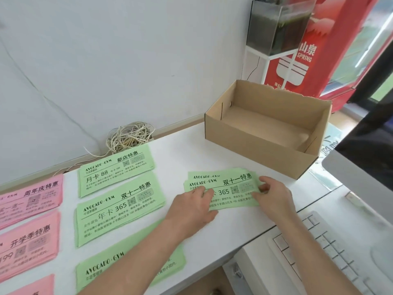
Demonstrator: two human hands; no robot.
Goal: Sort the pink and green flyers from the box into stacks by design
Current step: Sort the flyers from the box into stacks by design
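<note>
A small pile of green flyers (225, 184) lies on the white desk (234, 222) in front of the cardboard box (251, 145). My left hand (191, 207) presses flat on the pile's left part. My right hand (274, 194) pinches its right edge between thumb and fingers. The box shows a bare bottom. To the left lie three green stacks: a far one (116, 169), a middle one (119, 207) and a near one (102, 271) partly under my left forearm. Pink stacks (32, 194) (27, 241) lie at the far left edge.
A tangle of pale cord (129, 137) sits by the wall behind the green stacks. A white keyboard (331, 252) and a monitor (365, 158) stand at the right. A red dispenser (319, 50) and a glass tank (278, 26) stand behind the box.
</note>
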